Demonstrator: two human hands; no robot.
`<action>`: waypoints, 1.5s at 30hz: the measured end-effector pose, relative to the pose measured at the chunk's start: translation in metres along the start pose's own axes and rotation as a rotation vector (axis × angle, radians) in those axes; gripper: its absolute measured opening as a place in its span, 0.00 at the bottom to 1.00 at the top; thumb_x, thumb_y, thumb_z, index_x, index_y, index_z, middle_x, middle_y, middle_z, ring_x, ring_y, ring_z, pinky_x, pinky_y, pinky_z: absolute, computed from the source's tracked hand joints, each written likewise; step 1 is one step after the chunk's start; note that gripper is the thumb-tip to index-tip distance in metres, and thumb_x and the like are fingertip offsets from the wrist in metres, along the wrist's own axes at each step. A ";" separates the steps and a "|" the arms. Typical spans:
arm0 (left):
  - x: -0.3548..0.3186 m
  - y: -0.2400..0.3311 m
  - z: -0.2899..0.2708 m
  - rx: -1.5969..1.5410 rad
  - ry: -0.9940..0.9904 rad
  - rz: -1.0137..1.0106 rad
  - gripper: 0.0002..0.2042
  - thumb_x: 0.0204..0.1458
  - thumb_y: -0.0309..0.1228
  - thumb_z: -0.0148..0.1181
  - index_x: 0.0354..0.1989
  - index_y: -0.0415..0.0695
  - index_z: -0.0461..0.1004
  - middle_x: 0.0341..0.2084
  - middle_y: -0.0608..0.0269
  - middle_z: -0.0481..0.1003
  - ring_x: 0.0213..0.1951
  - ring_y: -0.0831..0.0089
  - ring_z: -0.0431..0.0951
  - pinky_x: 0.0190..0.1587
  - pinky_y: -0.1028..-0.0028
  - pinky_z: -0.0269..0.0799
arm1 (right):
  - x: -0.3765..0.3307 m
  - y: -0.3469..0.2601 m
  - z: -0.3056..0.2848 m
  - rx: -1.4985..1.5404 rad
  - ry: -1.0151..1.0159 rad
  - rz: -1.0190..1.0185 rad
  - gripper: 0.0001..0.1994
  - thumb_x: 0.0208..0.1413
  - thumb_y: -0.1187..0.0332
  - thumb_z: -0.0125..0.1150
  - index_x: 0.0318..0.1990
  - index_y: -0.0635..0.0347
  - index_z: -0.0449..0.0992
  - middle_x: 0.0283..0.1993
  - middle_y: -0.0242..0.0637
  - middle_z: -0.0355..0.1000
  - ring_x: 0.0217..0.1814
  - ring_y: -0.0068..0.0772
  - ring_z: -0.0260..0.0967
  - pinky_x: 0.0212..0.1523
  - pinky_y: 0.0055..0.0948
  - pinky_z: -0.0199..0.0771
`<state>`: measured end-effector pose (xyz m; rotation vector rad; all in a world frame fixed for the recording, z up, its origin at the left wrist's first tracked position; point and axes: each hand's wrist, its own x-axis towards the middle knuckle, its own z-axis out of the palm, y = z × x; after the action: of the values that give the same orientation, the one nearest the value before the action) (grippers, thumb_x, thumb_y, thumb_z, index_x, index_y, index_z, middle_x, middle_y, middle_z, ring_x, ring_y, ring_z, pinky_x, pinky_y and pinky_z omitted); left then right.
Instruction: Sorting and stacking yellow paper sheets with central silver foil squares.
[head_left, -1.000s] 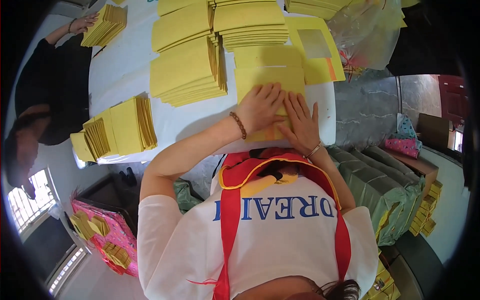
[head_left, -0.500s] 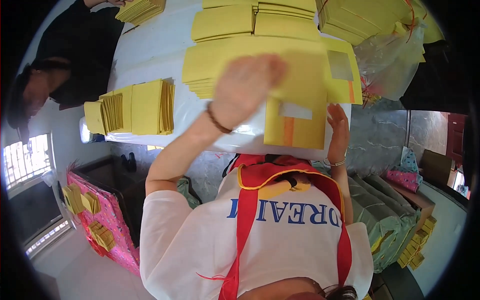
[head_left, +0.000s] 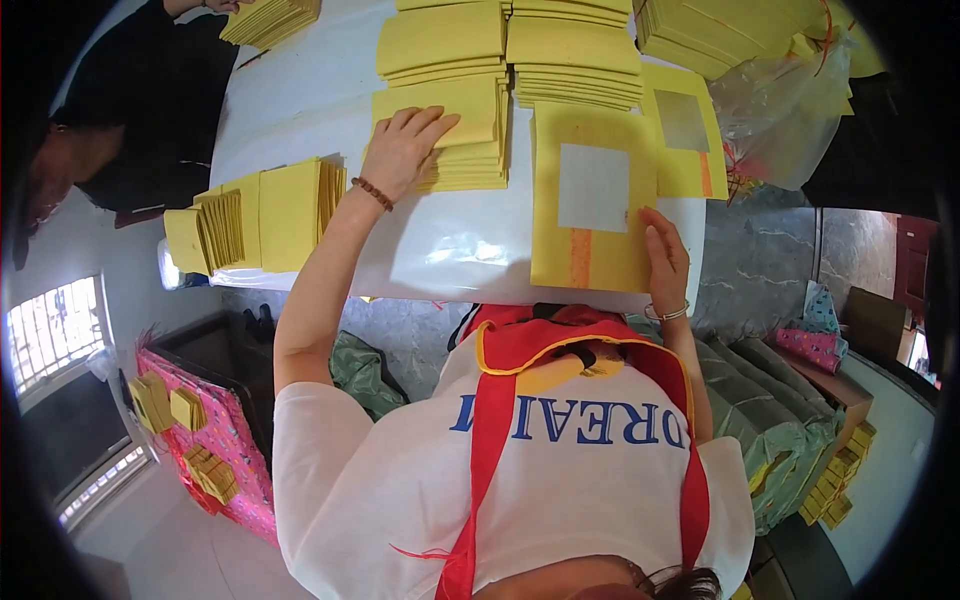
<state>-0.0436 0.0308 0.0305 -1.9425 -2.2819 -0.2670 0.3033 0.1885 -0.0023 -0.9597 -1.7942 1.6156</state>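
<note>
While the right hand (head_left: 667, 262) rests against the near right edge of a flat yellow sheet (head_left: 595, 200), the left hand (head_left: 402, 150) lies palm down on a stack of folded yellow paper pieces (head_left: 470, 105). The left fingers are slightly spread over the top piece; the thumb is hidden, so I cannot tell whether anything is pinched. The right fingers lie loosely together, half curled, with no pinch to be seen.

The sheet is just left of the right hand, on the white desk (head_left: 450, 250), its pale panel (head_left: 592, 170) facing up and an orange strip (head_left: 581, 258) running toward the body. A similar sheet (head_left: 682, 122) lies beyond the right hand, near a clear plastic bag (head_left: 785, 125). More yellow stacks (head_left: 575, 75) are farther out from the left hand, and a row of folded pieces (head_left: 285, 220) stands to its left.

I judge the step in hand to be a changeover: one hand at the stack, the other keeping the sheet in place. The next move seems to call for freeing the left hand without disturbing the pile, then squaring the sheet between both hands.
</note>
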 end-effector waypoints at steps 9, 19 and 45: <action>-0.018 0.010 0.028 -0.056 0.091 -0.026 0.34 0.39 0.49 0.62 0.56 0.49 0.61 0.53 0.58 0.62 0.55 0.59 0.59 0.56 0.58 0.50 | 0.000 0.008 0.000 -0.081 0.014 -0.046 0.14 0.55 0.71 0.52 0.48 0.63 0.70 0.46 0.34 0.70 0.48 0.23 0.64 0.50 0.21 0.60; -0.001 0.000 -0.002 -0.152 0.015 0.000 0.28 0.46 0.49 0.57 0.55 0.50 0.63 0.50 0.58 0.66 0.51 0.61 0.64 0.52 0.63 0.57 | 0.001 0.013 -0.004 -0.081 -0.025 -0.044 0.14 0.54 0.72 0.53 0.48 0.62 0.70 0.45 0.33 0.70 0.46 0.21 0.64 0.48 0.20 0.61; -0.005 0.006 0.003 0.019 0.068 0.121 0.32 0.45 0.48 0.58 0.57 0.47 0.60 0.50 0.61 0.66 0.49 0.62 0.66 0.48 0.64 0.62 | -0.001 0.013 0.002 -0.119 0.025 -0.130 0.14 0.54 0.72 0.53 0.49 0.63 0.70 0.47 0.36 0.70 0.50 0.25 0.65 0.50 0.22 0.62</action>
<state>-0.0364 0.0273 0.0270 -2.0207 -2.1080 -0.2923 0.3041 0.1867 -0.0150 -0.8915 -1.9124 1.4257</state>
